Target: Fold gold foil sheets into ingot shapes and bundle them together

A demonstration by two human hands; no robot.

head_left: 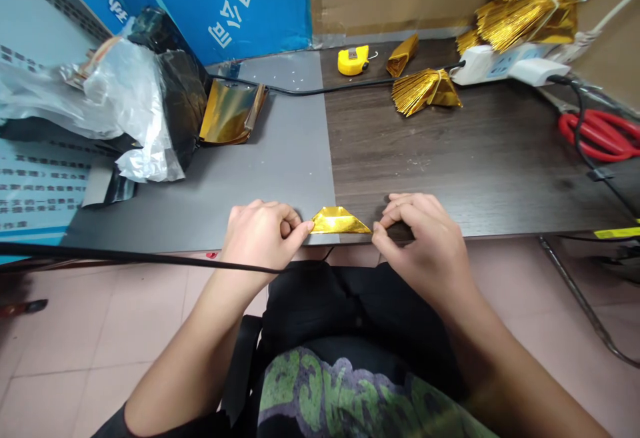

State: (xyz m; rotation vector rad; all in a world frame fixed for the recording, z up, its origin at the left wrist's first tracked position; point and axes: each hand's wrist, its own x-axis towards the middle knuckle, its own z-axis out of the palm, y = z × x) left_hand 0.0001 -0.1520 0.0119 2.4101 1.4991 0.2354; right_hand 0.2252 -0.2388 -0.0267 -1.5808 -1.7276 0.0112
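Note:
A folded piece of gold foil paper, shaped like a low trapezoid, lies at the table's front edge between my hands. My left hand pinches its left corner between thumb and forefinger. At the right corner, my right hand has thumb and forefinger pinched together on the pointed tip. Beyond them, a stack of flat gold foil sheets rests near a black plastic bag. Farther right lies a fanned, tied bundle of folded gold foil, with a smaller folded gold piece behind it.
A yellow tape measure sits at the back beside a black cable. The cable runs to a white power strip, with more gold bundles above. Red-handled scissors lie at right. A crumpled clear plastic bag stands left.

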